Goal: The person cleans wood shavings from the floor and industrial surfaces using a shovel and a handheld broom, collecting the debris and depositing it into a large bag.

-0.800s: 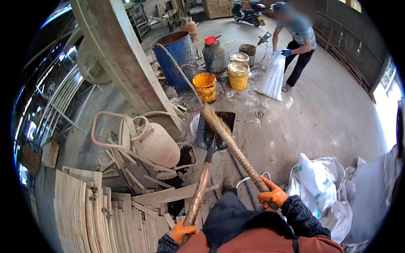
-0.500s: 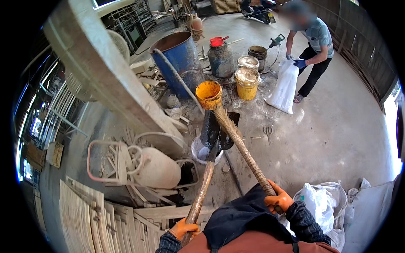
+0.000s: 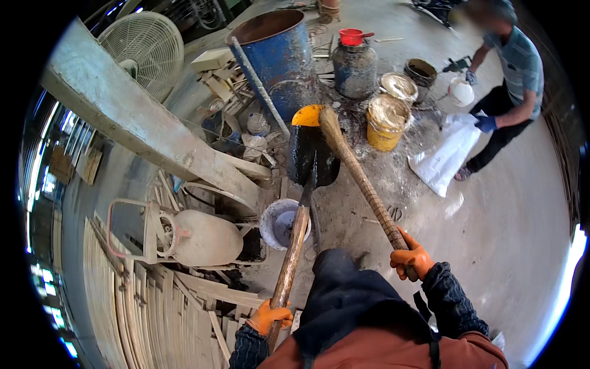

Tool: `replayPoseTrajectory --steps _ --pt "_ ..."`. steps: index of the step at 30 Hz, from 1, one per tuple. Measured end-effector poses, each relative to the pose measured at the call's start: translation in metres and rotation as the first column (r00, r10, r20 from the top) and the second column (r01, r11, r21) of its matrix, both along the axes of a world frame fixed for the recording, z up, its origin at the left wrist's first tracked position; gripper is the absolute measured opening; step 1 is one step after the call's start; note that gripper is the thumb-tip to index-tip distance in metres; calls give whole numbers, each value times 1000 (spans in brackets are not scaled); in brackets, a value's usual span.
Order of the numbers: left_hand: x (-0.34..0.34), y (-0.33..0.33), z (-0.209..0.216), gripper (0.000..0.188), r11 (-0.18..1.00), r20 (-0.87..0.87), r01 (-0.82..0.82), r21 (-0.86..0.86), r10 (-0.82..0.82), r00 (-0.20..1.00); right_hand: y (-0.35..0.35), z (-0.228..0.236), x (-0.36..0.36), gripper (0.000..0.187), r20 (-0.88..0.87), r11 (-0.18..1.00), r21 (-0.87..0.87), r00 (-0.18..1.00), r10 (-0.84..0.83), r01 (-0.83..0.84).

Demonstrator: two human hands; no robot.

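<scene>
Here, 2 long tools are carried at once, both crossing the centre of the frame from the lower edge upward. The left hand [image 3: 270,317], in an orange glove at lower centre-left, has its grip clenched around the end of a black-bladed shovel with a worn wooden shaft [image 3: 294,246], whose dark blade sits at upper centre, just in front of a yellow plastic bucket [image 3: 386,122]. The right hand [image 3: 412,258], also orange-gloved at lower centre-right, is closed on the ribbed wooden handle of a straw-headed broom [image 3: 359,178], whose pale bristles end beside the shovel blade. The shovel probably handles as the heavier of the 2, stiff and blade-heavy, so a hold at the very end likely leaves the blade tipping down; a grip nearer the blade would seem steadier. The broom looks light and rigid, and its wound ribbing should resist slipping. Around them lie a large blue steel drum [image 3: 276,49] at top centre, a small grey pail [image 3: 279,221] on the concrete floor [image 3: 504,234], and another person [image 3: 510,80] with a white sack [image 3: 445,154] at upper right.
</scene>
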State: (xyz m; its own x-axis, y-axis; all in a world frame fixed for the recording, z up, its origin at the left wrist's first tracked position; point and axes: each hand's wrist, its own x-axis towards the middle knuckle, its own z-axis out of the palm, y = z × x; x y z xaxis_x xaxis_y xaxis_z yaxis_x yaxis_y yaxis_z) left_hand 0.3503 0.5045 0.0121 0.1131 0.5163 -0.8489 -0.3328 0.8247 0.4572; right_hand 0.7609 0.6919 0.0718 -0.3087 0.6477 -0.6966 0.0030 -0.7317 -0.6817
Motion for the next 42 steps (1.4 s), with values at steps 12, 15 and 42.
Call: replayPoseTrajectory --steps 12,15,42 --pt "7 192 14 33 998 -145 -57 -18 53 988 236 -24 19 90 -74 998 0 996 55 -56" --pt "-17 233 19 33 999 -261 29 -22 -34 965 273 -35 13 88 -129 998 -27 990 50 -54" --pt "-26 577 166 55 456 -531 348 -819 -832 -159 469 -128 22 78 -333 918 -352 941 61 -184"
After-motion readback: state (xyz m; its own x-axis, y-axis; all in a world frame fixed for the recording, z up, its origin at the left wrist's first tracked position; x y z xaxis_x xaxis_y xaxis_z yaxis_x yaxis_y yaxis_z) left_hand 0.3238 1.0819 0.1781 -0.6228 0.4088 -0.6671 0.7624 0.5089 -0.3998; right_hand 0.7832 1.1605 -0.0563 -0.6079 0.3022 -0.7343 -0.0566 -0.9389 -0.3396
